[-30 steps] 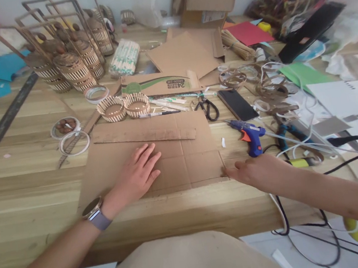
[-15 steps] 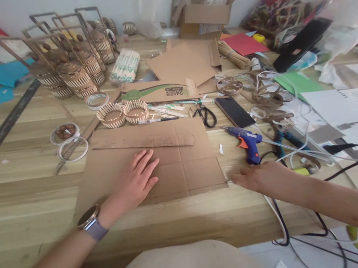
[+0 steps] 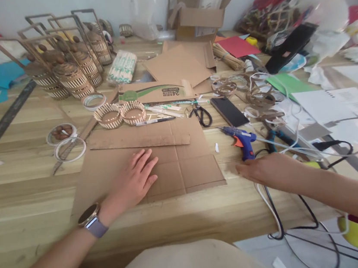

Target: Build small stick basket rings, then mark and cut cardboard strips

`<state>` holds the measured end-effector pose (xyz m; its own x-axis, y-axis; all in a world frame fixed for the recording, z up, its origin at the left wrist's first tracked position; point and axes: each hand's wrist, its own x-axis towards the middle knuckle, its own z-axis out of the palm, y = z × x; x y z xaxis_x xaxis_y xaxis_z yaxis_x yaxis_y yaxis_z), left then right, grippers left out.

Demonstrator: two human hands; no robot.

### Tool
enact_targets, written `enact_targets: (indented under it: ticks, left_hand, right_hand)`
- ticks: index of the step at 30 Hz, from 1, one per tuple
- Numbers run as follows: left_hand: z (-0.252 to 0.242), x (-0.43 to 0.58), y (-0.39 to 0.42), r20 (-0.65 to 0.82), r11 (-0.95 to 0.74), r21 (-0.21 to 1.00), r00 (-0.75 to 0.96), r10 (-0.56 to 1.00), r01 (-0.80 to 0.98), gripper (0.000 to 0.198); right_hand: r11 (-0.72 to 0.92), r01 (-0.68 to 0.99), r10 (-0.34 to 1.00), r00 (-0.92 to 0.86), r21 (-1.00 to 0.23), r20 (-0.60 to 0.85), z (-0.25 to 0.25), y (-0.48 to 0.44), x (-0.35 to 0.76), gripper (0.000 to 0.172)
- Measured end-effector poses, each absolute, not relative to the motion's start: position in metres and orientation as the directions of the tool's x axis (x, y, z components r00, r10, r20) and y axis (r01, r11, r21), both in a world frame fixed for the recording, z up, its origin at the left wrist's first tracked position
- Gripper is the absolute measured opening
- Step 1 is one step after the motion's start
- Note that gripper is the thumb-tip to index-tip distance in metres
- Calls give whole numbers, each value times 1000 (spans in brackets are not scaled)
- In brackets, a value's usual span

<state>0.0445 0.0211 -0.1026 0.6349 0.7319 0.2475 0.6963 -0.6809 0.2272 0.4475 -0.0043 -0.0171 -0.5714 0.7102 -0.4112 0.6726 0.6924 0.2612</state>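
Observation:
My left hand lies flat with its fingers spread on a sheet of brown cardboard. A long narrow cardboard strip rests on the sheet, just beyond my left fingertips. Off the sheet's right edge, my right hand is low over the table with its fingers curled together; whatever they hold, if anything, is hidden. Right behind that hand lies a blue glue gun with an orange trigger, nozzle toward the cardboard.
Black scissors, a phone and a pen lie behind the cardboard. Two slatted rings and tape rolls sit left. Lantern-like pieces stand at the back left. Cables hang over the front edge.
My right hand has moved slightly right, away from the cardboard's corner and beneath the glue gun's handle. My left hand stays on the sheet. The view has shifted a little.

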Motion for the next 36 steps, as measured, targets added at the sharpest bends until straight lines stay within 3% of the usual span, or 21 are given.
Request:
enact_targets:
  ticks: [4, 9, 16, 27, 36]
  left_hand:
    - [-101, 46, 20, 248, -677, 199, 632, 735, 709, 46]
    - [-100, 46, 19, 252, -677, 192, 631, 734, 710, 46]
    - [-98, 46, 19, 257, -679, 213, 630, 733, 703, 47]
    - [-100, 45, 20, 242, -677, 227, 633, 735, 700, 48]
    - [-105, 41, 22, 260, -688, 225, 638, 725, 690, 48]
  right_hand:
    - [669, 695, 717, -513, 262, -472, -1, -6, 405, 22]
    - [732, 674, 626, -605, 104, -492, -6, -9, 341, 24]
    - [758, 648, 585, -621, 78, -522, -10, -4, 327, 25]
    - [744, 660, 581, -563, 104, -587, -1, -5, 322, 34]
    - [739, 632, 657, -601, 232, -455, -23, -11, 400, 35]
